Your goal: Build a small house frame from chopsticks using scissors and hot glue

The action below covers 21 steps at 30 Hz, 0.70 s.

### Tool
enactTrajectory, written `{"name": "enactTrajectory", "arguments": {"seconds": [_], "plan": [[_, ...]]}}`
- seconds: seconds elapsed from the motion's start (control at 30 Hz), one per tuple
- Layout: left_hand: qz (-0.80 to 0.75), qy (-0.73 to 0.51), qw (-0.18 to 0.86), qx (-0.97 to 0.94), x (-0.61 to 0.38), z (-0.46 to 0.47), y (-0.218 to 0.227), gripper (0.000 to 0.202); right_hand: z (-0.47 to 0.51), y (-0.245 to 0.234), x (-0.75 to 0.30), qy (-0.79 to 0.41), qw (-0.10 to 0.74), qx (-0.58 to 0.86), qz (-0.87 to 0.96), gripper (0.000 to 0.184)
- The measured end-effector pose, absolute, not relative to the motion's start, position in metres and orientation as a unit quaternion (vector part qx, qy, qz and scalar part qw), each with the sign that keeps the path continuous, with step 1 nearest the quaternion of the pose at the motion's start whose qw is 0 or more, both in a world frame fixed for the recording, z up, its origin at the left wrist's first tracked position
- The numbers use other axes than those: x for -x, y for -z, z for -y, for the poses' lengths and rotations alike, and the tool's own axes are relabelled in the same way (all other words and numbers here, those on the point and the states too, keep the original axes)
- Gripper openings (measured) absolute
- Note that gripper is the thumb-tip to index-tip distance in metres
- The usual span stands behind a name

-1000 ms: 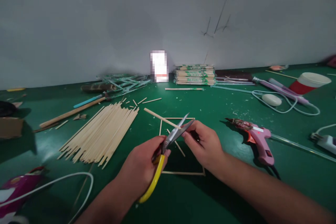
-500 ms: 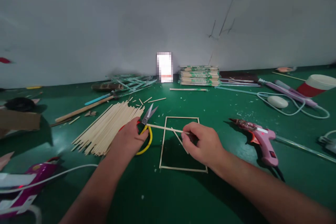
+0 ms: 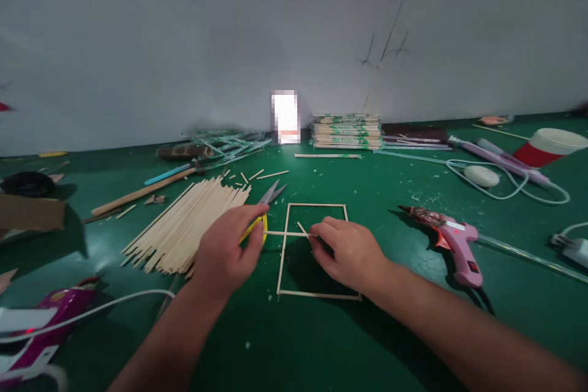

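Observation:
My left hand (image 3: 233, 244) is closed around the yellow-handled scissors (image 3: 272, 192), their blades slightly parted and pointing away to the right. A thin wooden stick (image 3: 285, 233) spans the space between my hands, level above the frame. Its right end is pinched in the closed fingers of my right hand (image 3: 346, 251); its left end meets my left thumb and the scissor handle. Below lies a rectangular frame of sticks (image 3: 282, 263) on the green table. A short loose stick (image 3: 301, 228) slants inside it, partly hidden by my right hand.
Bare sticks (image 3: 184, 226) lie heaped at left. A pink glue gun (image 3: 452, 236) rests at right, a purple one (image 3: 64, 318) at lower left. Wrapped chopsticks (image 3: 346, 131) are stacked by the wall. A paper cup (image 3: 549, 147) stands far right.
My left hand has turned and shifted right with the scissors, its thumb now up against the stick's left end. The right hand has moved slightly left, and the stick lies more level.

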<state>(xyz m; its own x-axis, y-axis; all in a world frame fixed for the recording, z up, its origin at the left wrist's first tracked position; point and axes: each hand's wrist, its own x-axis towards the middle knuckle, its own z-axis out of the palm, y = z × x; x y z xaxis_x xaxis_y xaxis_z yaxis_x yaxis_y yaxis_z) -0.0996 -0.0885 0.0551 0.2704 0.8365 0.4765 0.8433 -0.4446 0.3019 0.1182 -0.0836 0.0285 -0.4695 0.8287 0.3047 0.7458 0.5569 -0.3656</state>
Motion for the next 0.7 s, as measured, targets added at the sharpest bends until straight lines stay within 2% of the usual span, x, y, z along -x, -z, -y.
{"name": "enactTrajectory", "arguments": {"seconds": [0.07, 0.17, 0.37, 0.5, 0.6, 0.7], "plan": [[0.473, 0.233, 0.039, 0.849, 0.09, 0.092, -0.052, 0.025, 0.084, -0.028, -0.117, -0.082, 0.222, 0.451, 0.861, 0.025], [0.477, 0.133, 0.075, 0.866, 0.079, 0.095, -0.048, 0.027, 0.085, -0.029, -0.115, -0.076, 0.209, 0.438, 0.871, 0.025], [0.56, 0.031, 0.025, 0.827, 0.068, 0.101, -0.05, 0.036, 0.085, -0.027, -0.113, -0.072, 0.186, 0.425, 0.883, 0.027], [0.619, 0.041, 0.042, 0.784, 0.064, 0.105, -0.052, 0.039, 0.08, -0.026, -0.114, -0.117, 0.205, 0.495, 0.836, 0.029], [0.654, 0.111, 0.043, 0.747, 0.073, 0.1, -0.056, 0.038, 0.077, -0.027, -0.116, -0.132, 0.231, 0.529, 0.806, 0.029], [0.684, 0.18, 0.024, 0.706, 0.093, 0.09, -0.06, 0.029, 0.077, -0.028, -0.115, -0.124, 0.198, 0.545, 0.805, 0.026]]}}
